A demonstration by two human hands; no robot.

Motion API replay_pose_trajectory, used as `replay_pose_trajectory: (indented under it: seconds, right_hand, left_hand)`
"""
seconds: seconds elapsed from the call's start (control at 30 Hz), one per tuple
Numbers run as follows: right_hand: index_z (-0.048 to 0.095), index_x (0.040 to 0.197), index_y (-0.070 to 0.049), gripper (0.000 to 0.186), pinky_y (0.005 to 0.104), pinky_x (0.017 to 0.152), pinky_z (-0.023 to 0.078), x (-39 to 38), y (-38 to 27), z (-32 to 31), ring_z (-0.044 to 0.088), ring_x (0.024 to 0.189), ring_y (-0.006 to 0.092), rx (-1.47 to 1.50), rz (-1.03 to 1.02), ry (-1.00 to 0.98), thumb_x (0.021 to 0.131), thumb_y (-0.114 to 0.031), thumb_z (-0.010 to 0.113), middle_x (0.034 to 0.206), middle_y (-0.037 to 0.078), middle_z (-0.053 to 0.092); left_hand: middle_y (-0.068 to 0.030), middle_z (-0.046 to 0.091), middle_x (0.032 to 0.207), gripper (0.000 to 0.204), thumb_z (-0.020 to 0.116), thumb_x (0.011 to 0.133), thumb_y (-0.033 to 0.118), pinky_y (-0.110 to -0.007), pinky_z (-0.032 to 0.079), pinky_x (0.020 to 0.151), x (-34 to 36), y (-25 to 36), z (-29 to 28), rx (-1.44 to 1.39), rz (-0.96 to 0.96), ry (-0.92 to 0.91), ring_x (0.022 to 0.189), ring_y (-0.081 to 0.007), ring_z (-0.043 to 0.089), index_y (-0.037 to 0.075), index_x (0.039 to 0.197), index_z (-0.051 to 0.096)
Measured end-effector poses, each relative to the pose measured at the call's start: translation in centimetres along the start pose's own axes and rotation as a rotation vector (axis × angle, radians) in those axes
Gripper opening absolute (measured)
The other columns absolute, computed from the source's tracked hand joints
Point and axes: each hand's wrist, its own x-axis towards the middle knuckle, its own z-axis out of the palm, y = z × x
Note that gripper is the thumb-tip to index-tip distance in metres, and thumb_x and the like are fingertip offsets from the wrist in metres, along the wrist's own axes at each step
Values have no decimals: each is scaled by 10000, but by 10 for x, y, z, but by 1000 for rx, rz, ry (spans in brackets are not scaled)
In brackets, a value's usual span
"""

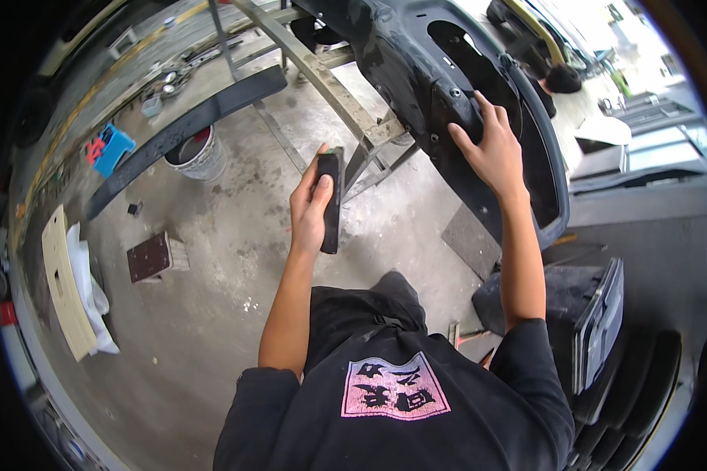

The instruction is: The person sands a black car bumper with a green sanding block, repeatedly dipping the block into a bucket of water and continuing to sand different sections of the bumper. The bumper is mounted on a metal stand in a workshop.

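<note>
My left hand [310,206] is closed around a long black block [331,202], flat-sided and held upright in front of my body. What kind of block it is I cannot make out. On the right, my right hand [495,153] lies with fingers spread on a large black molded panel [416,74], which looks like a car bumper. The panel rests at a slant against a metal stand [330,86] and has an oval opening near its top. Only the wrist and back of my right hand show, with the palm hidden.
A bucket [199,157] stands beyond a long dark strip [184,137]. To the left are a brown-topped stool [151,257], a blue stool [114,149] and a cream panel [64,282]. A dark case [589,322] stands at my right. Another person [559,80] crouches behind the panel.
</note>
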Motion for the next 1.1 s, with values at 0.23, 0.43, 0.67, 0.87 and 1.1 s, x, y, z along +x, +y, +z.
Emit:
replay_pose_trajectory:
  seconds: [0.23,0.43,0.67,0.87,1.1]
  right_hand:
    - [641,1151,-29,652,435,721,539,17,-38,11,679,804,350,-367,208,43,836,-600,666,944,180,614]
    - [669,1100,-91,556,387,660,534,24,-51,16,681,757,316,-384,314,69,824,-573,695,924,142,620]
    - [646,1241,-133,557,385,738,530,9,-51,15,659,845,306,-151,349,123,764,-376,802,1047,115,609]
    - [655,1204,-127,572,397,788,514,12,-56,24,637,910,321,-123,429,206,711,-347,841,1093,111,611]
    - [696,1081,-92,578,401,857,472,26,-64,49,612,949,274,-360,479,410,675,-476,844,1045,72,632]
  left_hand:
    - [-57,579,1331,486,525,1028,201,-208,410,968,7,-1,-34,-149,-235,-15,1109,-90,556,-5,1464,461]
    - [18,568,1108,490,574,998,172,-172,393,700,48,9,-9,-32,-225,-207,813,-25,460,37,1460,486]
    - [-83,559,1243,489,621,930,116,-309,364,1057,109,36,6,333,-130,-473,1186,-188,519,23,1403,541]
    - [-143,577,1303,542,637,898,197,-347,359,1079,157,42,-1,394,-3,-648,1209,-250,525,0,1394,541]
    - [-166,572,1288,547,641,895,243,-363,370,1071,205,56,-18,428,-19,-946,1204,-273,525,29,1391,557]
